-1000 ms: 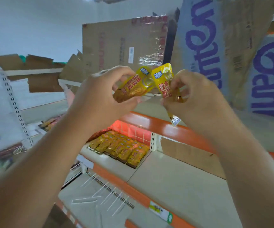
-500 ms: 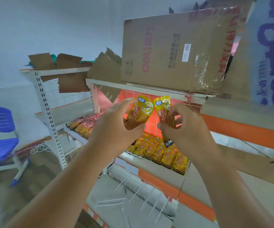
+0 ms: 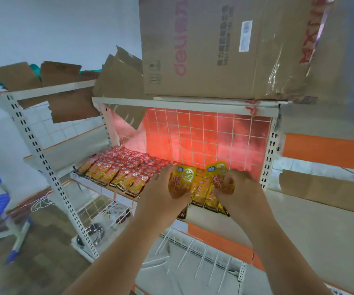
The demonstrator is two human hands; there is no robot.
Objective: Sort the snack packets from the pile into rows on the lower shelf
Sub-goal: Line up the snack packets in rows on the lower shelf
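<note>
Left hand (image 3: 161, 188) grips one yellow packet (image 3: 181, 180), right hand (image 3: 238, 188) pinches a second packet (image 3: 219, 175), both just above the lower shelf (image 3: 80, 178). Rows (image 3: 118, 173) fill its left side (pile unseen), so seemingly well along, with these two yet to place.

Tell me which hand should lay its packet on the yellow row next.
Probably right. The right hand holds its glossy yellow snack packet at the right end of the laid yellow row; the left hand holds its yellow packet above packets already placed.
</note>
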